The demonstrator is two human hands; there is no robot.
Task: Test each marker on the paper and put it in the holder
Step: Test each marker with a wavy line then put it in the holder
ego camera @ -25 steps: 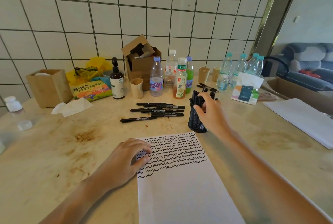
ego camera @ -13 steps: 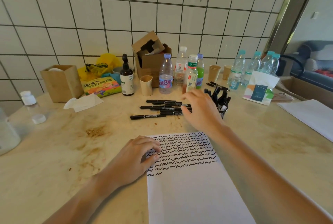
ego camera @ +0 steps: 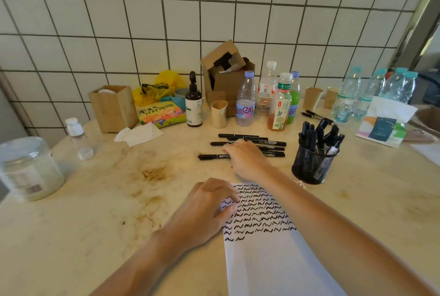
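A white paper (ego camera: 269, 260) with rows of black squiggles lies in front of me. My left hand (ego camera: 204, 212) presses its upper left corner with the fingertips. Several black markers (ego camera: 273, 143) lie in a row beyond the paper. My right hand (ego camera: 246, 158) is laid over that row, its fingers reaching across the markers; the nearest marker (ego camera: 212, 156) sticks out to the left from under it. Whether the fingers grip one is hidden. A black mesh holder (ego camera: 312, 166) with several markers in it stands to the right of my right hand.
Behind the markers stand bottles (ego camera: 245, 102), a dark pump bottle (ego camera: 193, 105), paper cups (ego camera: 219, 114) and a cardboard box (ego camera: 226, 79). A wooden box (ego camera: 114, 107), a tissue (ego camera: 140, 133) and a plastic jar (ego camera: 28, 167) sit left. A tissue pack (ego camera: 385, 121) lies right.
My right hand has left the holder and swung left onto the row of loose markers. My left hand has stayed on the paper. The view has shifted.
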